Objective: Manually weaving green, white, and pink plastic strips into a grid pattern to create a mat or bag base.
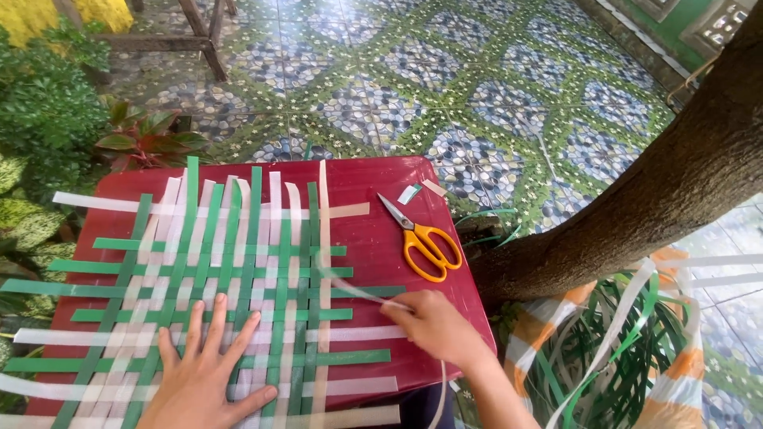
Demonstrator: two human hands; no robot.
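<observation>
On top of the dark red table [373, 230], your left hand [203, 373] lies flat with fingers spread, pressing down the green and white woven mat [230, 294]. Your right hand [433, 322] pinches a white strip [350, 287] and pulls it sideways through the weave, so it looks like you are threading one more row. Next, it needs to go over and under the upright strips, then sit snug. Orange-handled scissors [425, 238] lie near, apart from the mat. Around you are a patterned pebble-tile floor [477, 95], a tree trunk [652, 199], leafy plants [48, 119] and a bundle of spare strips [628, 342].
</observation>
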